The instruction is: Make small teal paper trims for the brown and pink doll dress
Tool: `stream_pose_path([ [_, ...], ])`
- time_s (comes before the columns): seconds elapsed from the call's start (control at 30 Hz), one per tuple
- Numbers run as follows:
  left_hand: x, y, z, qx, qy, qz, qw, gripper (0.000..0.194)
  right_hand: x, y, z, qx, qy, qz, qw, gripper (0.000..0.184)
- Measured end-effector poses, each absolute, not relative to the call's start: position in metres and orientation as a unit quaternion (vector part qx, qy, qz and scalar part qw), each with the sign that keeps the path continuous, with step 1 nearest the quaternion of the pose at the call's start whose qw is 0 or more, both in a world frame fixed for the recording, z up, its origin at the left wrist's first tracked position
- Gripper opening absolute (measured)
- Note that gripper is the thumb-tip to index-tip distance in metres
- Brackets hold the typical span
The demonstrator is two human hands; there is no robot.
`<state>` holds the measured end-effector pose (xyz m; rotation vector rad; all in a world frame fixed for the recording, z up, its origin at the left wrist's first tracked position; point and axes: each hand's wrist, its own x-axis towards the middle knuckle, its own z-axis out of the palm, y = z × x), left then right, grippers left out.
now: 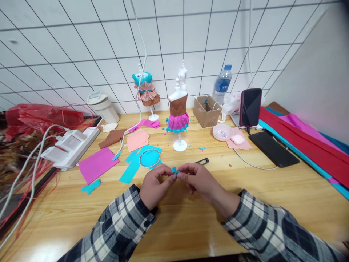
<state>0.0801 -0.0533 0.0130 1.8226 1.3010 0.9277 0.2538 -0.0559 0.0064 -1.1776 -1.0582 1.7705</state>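
Note:
My left hand (155,183) and my right hand (200,180) meet above the wooden table (272,196), both pinching a small blue paper piece (175,170) between their fingertips. Just behind them lie scissors (202,161), a clear tape ring (149,158) and blue paper cut-outs (133,167). A mini mannequin (178,112) in a brown top and pink skirt with blue trim stands further back. A second mannequin (145,92) wears blue and pink paper.
Pink paper (97,164), peach paper (137,140) and brown paper (112,138) lie at left by a white power strip (71,145). A cardboard box (207,110), water bottle (223,83), pink dish (223,131), two phones (250,107) and coloured paper sheets (305,145) are at right.

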Motion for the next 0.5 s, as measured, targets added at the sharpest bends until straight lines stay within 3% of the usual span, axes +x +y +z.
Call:
stream_pose_path([
  [0.2, 0.088, -0.057, 0.011, 0.695, 0.502, 0.401, 0.323, 0.019, 0.246, -0.058, 0.006, -0.414, -0.262, 0.770, 0.408, 0.037],
  [0.3, 0.093, -0.055, 0.005, 0.666, 0.505, 0.416, 0.359, 0.017, 0.254, -0.052, 0.010, -0.424, -0.288, 0.733, 0.447, 0.037],
  [0.4, 0.097, -0.040, -0.003, 0.617, 0.516, 0.408, 0.432, 0.031, 0.272, -0.040, 0.017, -0.444, -0.326, 0.665, 0.503, 0.038],
  [0.5, 0.103, -0.008, -0.010, 0.644, 0.571, 0.397, 0.318, 0.041, 0.292, -0.026, 0.022, -0.442, -0.317, 0.620, 0.565, 0.038],
])
